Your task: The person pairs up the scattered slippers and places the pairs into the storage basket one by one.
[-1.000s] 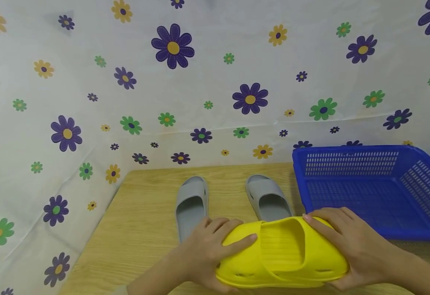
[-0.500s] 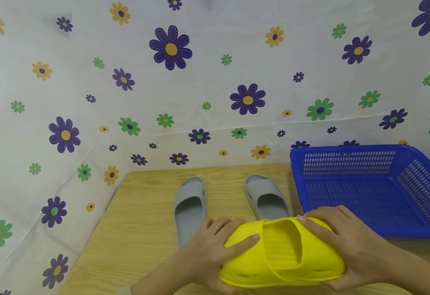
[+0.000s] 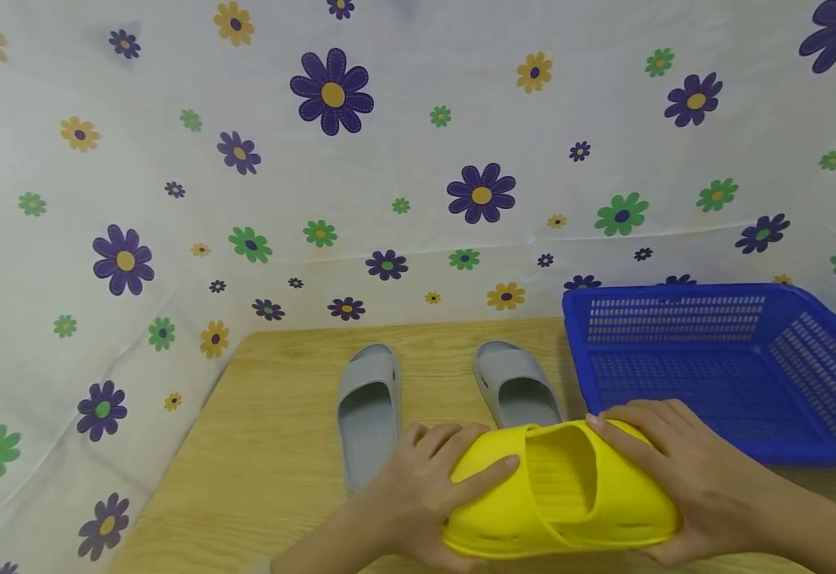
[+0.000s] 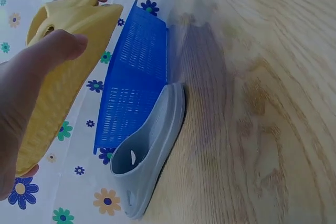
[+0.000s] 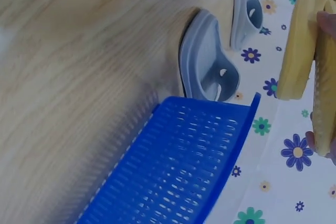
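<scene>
A pair of yellow slippers (image 3: pixel 500 510) is held crosswise, low in the head view, toes at opposite ends and fitted together around a middle opening. My left hand (image 3: pixel 421 494) grips the left end, thumb across the top. At the right end my right hand (image 3: pixel 708 478) holds the other toe, thumb by the opening. In the right wrist view two yellow parts (image 5: pixel 299 45) lie side by side with a narrow gap between them. Behind them two grey slippers, a left one (image 3: pixel 370 379) and a right one (image 3: pixel 507 367), stand apart on the wooden table (image 3: pixel 245 446).
A blue plastic basket (image 3: pixel 683 291) with slotted walls stands at the right, close to the right grey slipper. White cloth (image 3: pixel 403 151) printed with flowers covers the back and left side. The left wrist view shows a grey slipper (image 4: pixel 149 161) in front of the basket.
Both hands keep their grip on the yellow slippers. The left hand and the left end of the pair have shifted slightly right. The grey slippers and basket stay put.
</scene>
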`<state>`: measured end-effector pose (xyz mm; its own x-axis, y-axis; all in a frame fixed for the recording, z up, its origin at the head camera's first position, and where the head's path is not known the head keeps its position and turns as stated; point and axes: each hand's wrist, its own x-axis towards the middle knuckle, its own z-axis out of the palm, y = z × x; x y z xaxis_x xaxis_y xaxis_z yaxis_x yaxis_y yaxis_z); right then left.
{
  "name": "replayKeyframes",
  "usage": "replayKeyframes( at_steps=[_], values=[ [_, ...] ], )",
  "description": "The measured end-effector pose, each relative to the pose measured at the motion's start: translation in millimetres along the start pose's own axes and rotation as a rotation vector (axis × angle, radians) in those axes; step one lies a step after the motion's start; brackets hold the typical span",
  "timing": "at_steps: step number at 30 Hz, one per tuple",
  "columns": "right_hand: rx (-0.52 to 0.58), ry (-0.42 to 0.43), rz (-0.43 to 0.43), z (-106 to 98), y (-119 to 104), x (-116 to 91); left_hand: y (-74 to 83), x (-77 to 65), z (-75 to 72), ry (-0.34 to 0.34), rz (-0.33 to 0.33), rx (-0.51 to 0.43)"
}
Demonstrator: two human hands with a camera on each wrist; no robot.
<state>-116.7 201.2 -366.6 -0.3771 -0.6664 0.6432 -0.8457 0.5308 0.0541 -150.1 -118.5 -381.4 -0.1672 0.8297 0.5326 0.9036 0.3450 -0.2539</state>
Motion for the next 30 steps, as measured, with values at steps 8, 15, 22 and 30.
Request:
replayKeyframes(
  at_steps=[8,15,22,30],
  values=[
    [-0.127,-0.008,0.0,-2,2,2,-3.7,6.4,-0.6,0.036,0.003,0.074],
    [-0.221,-0.035,0.069,0,0,0,-6.0,16.2,0.6,0.034,0.001,0.111],
    [-0.236,-0.097,0.165,-7,-4,2,-7.1,24.5,4.0,0.014,-0.012,0.089],
    [-0.211,-0.021,0.151,-3,4,0,-8.8,32.3,9.9,0.002,-0.01,0.088]
  ],
)
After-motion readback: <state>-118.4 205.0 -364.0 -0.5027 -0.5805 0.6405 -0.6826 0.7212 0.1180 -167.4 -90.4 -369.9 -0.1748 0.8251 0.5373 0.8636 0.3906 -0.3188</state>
